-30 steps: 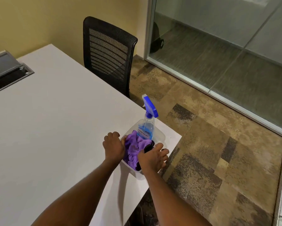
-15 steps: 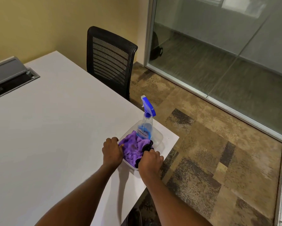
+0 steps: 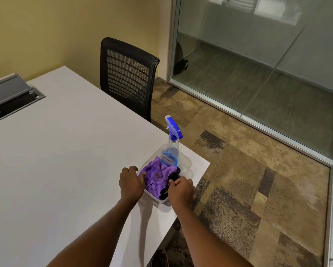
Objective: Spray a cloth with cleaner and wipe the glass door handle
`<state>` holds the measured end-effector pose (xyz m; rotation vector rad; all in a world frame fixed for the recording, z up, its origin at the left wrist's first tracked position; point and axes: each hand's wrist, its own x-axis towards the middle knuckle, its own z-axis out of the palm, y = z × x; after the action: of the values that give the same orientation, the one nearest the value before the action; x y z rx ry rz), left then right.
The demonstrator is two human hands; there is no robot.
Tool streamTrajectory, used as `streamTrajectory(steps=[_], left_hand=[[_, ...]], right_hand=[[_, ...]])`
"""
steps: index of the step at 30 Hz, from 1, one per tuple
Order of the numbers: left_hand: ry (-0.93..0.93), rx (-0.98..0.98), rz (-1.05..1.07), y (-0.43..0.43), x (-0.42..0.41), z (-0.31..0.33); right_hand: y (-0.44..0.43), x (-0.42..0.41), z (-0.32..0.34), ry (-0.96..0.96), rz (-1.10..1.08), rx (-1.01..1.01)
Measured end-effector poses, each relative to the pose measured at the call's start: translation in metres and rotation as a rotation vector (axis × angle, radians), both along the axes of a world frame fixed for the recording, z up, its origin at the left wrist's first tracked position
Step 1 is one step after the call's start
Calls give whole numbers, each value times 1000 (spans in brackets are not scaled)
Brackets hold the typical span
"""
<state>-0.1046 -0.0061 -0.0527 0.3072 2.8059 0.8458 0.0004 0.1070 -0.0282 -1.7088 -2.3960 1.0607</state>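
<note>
Purple cloth lies bunched in a clear tub at the near corner of the white bench. Left hand is curled on the tub's left rim, fingers touching the cloth edge; whether it pinches cloth or only steadies the tub, cannot tell. Right hand is closed at the tub's near right rim, over something black beside the cloth; exact grip unclear. Spray bottle, blue head, clear body with blue liquid, stands upright in the far end of the tub, untouched. Beyond the bench: black mesh chair, patterned carpet, then glass wall with metal frame. Door handle not in view. Judgement: task barely begun. Cloth not yet lifted out, no spray applied as far as visible, no wiping done. Left to do: take out cloth and bottle, spray the cloth, go to the door, wipe the handle.
</note>
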Motion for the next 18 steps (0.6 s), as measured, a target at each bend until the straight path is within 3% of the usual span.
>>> streamTrajectory(steps=[8,18], left_hand=[[139,33,-102,10,9,28],[379,-7,-513,16,46,40]], right_hand=[[15,49,-8,-104,141,304],[46,114,1,-135,36,290]])
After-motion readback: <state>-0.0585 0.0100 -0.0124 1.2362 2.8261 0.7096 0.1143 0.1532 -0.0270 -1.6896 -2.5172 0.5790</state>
